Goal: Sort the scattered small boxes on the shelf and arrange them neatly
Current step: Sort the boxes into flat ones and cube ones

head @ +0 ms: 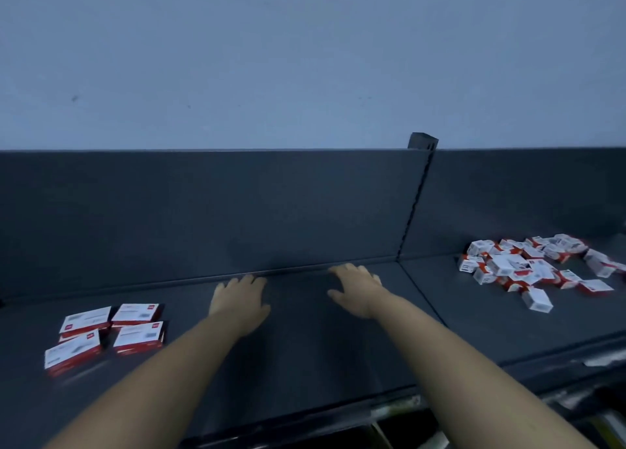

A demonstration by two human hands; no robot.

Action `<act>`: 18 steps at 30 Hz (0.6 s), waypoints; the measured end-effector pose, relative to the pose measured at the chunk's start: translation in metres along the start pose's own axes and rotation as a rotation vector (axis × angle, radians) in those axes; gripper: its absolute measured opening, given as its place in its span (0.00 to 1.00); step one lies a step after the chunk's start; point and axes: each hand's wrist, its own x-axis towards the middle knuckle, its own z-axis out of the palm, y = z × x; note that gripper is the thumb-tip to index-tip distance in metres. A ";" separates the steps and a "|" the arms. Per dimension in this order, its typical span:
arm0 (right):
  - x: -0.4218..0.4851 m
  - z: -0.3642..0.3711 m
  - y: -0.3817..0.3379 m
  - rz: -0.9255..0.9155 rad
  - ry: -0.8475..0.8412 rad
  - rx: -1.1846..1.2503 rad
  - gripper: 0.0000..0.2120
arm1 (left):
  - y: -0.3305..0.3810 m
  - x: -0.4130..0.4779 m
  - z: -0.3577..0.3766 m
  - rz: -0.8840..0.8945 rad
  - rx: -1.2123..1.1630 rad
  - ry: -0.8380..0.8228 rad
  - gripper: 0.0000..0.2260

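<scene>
1. surface: a dark grey metal shelf (pixel 305 354) runs across the view. a seam divides it into a left bay and a right bay.
2. rear: a dark grey back panel (pixel 237 211) rises from the shelf. a slotted upright (pixel 419 194) stands at the seam, and its cap projects above the panel's top edge.
3. room: a plain pale blue-grey wall (pixel 305 59) fills the upper part of the view. the lighting is dim.
4. front: a pale label strip (pixel 394 408) runs along the shelf's front edge. its print is too blurred to read.
5. task items, right bay: the small boxes (pixel 528 267) lie in a loose pile near the back panel, tilted and overlapping in mixed directions. 1 box lies at the pile's near edge.
6. task items, left bay: 4 flat boxes (pixel 108 333) lie face up in 2 rows of 2, just beside each other, well apart from the pile.
7. markings: all boxes are white with red sides. the flat boxes carry a red corner patch and a grey barcode-like block. no text is legible.
8. left hand (pixel 238 301): palm down over the left bay, between the 2 groups, fingers extended toward the back panel, grasping nothing.
9. right hand (pixel 355 287): palm down beside it, fingers spread and released, grasping nothing. contact with the shelf cannot be determined for either hand.
</scene>
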 end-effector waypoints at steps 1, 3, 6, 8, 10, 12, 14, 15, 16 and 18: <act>-0.002 -0.003 0.007 -0.004 -0.002 0.001 0.27 | 0.009 -0.001 0.000 0.007 0.005 -0.002 0.25; -0.005 -0.006 0.017 -0.009 0.000 0.009 0.28 | 0.023 -0.001 0.001 0.025 0.018 -0.008 0.25; -0.008 -0.009 0.030 0.001 0.011 0.012 0.29 | 0.039 0.003 0.000 0.054 0.019 -0.003 0.26; -0.012 -0.010 0.038 0.025 0.024 0.015 0.29 | 0.047 0.009 -0.004 0.083 0.031 0.006 0.26; -0.016 -0.013 0.048 0.066 0.040 0.020 0.29 | 0.056 0.018 -0.007 0.128 0.067 0.022 0.26; -0.018 -0.017 0.060 0.105 0.051 0.013 0.30 | 0.066 0.028 -0.008 0.165 0.090 0.034 0.26; -0.019 -0.020 0.074 0.137 0.055 0.003 0.30 | 0.079 0.038 -0.007 0.194 0.078 0.027 0.26; -0.019 -0.021 0.080 0.151 0.061 0.004 0.30 | 0.086 0.043 -0.005 0.209 0.071 0.024 0.26; -0.020 -0.021 0.087 0.165 0.067 0.007 0.30 | 0.094 0.047 -0.004 0.223 0.064 0.024 0.26; -0.025 -0.020 0.100 0.192 0.072 0.024 0.30 | 0.111 0.054 -0.001 0.251 0.055 0.014 0.26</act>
